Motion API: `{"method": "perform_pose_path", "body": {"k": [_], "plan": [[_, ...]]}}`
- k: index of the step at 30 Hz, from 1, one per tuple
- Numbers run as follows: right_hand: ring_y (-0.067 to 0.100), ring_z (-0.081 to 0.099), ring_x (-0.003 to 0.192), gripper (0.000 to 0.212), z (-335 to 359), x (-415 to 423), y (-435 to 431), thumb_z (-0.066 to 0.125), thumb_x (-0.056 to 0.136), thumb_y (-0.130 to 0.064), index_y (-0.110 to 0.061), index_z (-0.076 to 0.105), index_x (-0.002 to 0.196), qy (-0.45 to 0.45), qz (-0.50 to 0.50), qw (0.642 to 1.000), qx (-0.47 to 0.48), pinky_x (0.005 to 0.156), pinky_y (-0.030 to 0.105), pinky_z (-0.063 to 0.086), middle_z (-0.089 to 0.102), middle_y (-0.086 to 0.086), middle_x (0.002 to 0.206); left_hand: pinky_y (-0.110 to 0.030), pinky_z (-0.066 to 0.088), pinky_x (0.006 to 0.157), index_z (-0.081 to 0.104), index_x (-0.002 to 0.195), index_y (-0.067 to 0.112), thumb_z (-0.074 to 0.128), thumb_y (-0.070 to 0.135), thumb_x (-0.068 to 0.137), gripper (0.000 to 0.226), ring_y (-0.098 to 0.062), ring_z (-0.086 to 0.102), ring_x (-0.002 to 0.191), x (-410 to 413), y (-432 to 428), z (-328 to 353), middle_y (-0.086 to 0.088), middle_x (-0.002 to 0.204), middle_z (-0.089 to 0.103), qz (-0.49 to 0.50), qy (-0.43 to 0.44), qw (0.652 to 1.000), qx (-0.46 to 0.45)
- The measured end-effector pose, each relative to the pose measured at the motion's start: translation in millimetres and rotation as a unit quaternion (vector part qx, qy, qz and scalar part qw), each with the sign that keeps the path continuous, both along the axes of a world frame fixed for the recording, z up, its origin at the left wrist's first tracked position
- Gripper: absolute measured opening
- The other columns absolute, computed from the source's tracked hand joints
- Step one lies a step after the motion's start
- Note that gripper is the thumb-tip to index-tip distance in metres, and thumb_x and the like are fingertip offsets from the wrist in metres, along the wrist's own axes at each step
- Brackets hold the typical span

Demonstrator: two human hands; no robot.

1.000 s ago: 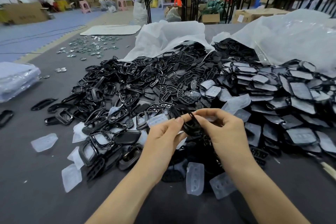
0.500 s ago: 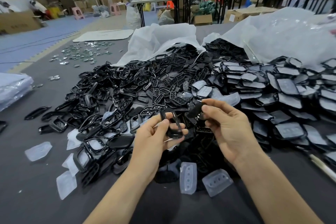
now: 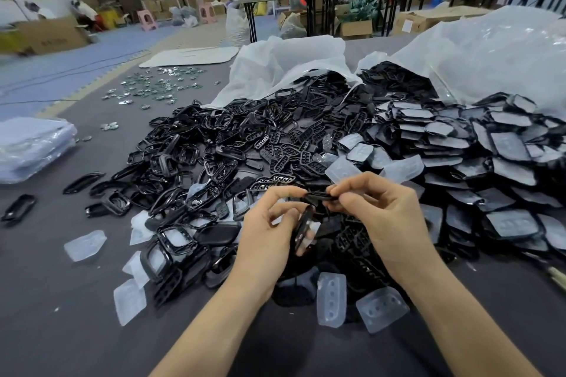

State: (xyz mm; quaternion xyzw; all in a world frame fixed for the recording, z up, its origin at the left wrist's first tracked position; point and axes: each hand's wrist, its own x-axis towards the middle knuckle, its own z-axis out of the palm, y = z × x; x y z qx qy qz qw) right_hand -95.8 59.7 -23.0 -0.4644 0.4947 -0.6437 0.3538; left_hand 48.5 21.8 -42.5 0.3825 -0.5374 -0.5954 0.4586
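My left hand [image 3: 269, 232] grips a black plastic frame [image 3: 304, 228] held on edge in its curled fingers. Its thumb and forefinger also touch a second flat black plastic part [image 3: 318, 195]. My right hand [image 3: 382, 211] pinches that flat part from the right, just above the frame. Both hands hover over a big heap of black plastic frames and gridded inserts [image 3: 245, 147] on the grey table [image 3: 46, 300].
Film-covered black pads [image 3: 490, 162] lie stacked at the right, spilling from clear plastic bags [image 3: 490, 55]. Translucent rubber pads [image 3: 331, 298] lie near my wrists and at the left [image 3: 84, 245]. Small metal pieces [image 3: 159, 86] are scattered at the far left. A plastic-wrapped stack [image 3: 30, 147] sits at the left edge.
My hands, apart half a second ago with one part each, have come together. The right hand's flat part now sits above the left hand's frame, and both hands touch it.
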Motion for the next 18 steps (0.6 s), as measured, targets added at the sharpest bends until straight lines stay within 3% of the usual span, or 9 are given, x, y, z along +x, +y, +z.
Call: {"method": "perform_pose_path", "body": {"k": [5,8,12,18], "plan": [[0.01,0.068,0.07,0.012,-1.1,4.8,0.8,0.066,0.082,0.003,-0.007,0.07,0.077,0.017,0.017,0.999,0.027,0.068,0.015,0.052,0.072,0.008,0.076,-0.016,0.028,0.035,0.066,0.098,0.011,0.04,0.009,0.102,0.026,-0.01,0.042,0.041,0.5,-1.5,-0.1,-0.011,0.079,0.071,-0.001,0.007,1.0,0.019],[0.008,0.067,0.071,0.014,-3.8,4.7,-0.2,0.067,0.081,0.007,-0.007,0.069,0.082,0.033,0.025,0.998,0.048,0.069,0.013,0.051,0.072,0.003,0.073,-0.015,0.027,0.034,0.068,0.098,0.013,0.048,0.015,0.1,0.02,-0.01,0.04,0.041,0.2,-1.5,0.1,-0.009,0.078,0.07,-0.008,0.008,1.0,0.007],[0.0,0.066,0.071,0.021,-5.8,3.9,-1.1,0.062,0.08,0.012,-0.007,0.068,0.085,0.015,0.031,0.997,0.067,0.066,0.01,0.048,0.071,-0.008,0.072,-0.016,0.03,0.037,0.067,0.091,0.027,0.055,0.009,0.096,0.022,-0.008,0.041,0.04,1.2,-2.2,-2.9,-0.004,0.075,0.071,-0.004,-0.03,0.999,-0.027],[0.001,0.066,0.071,0.017,-8.0,0.3,-2.9,0.071,0.077,0.006,-0.011,0.069,0.079,0.015,0.022,0.995,0.091,0.066,0.008,0.047,0.071,-0.007,0.072,-0.023,0.04,0.051,0.064,0.094,0.038,0.06,0.013,0.093,0.026,-0.01,0.047,0.048,5.6,-6.0,-4.3,0.003,0.079,0.072,0.015,-0.134,0.98,-0.145]]}}
